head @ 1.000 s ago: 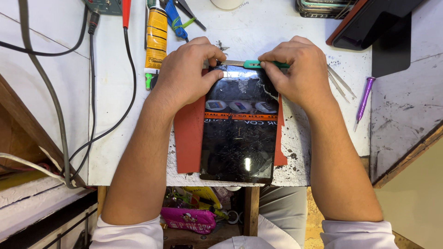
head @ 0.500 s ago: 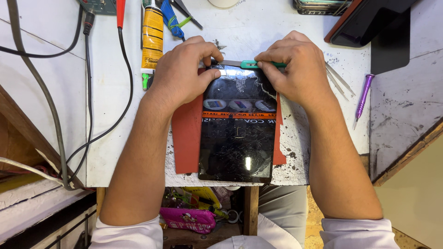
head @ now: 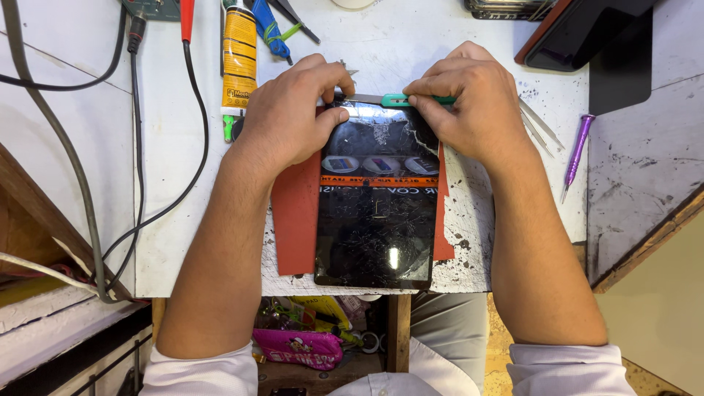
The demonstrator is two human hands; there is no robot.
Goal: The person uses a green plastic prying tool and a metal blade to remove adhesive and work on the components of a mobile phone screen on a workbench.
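- Two hands work the cracked tablet (head: 375, 213): left hand (head: 293, 117) presses its far corner, grip holding nothing.
- Right hand (head: 473, 106) pinches a green-handled blade (head: 400, 100); a slip could likely cut a finger or spread cracks.

In the centre of the frame I see a flat rectangular tablet with a dark, cracked glass screen (head: 375, 213); an orange label strip with three pale oval stickers above it crosses its upper half. At upper left stands a yellow-orange glue tube with a black-printed label (head: 239, 55). At bottom centre, under the table edge, lies a pink printed plastic package (head: 297, 347).
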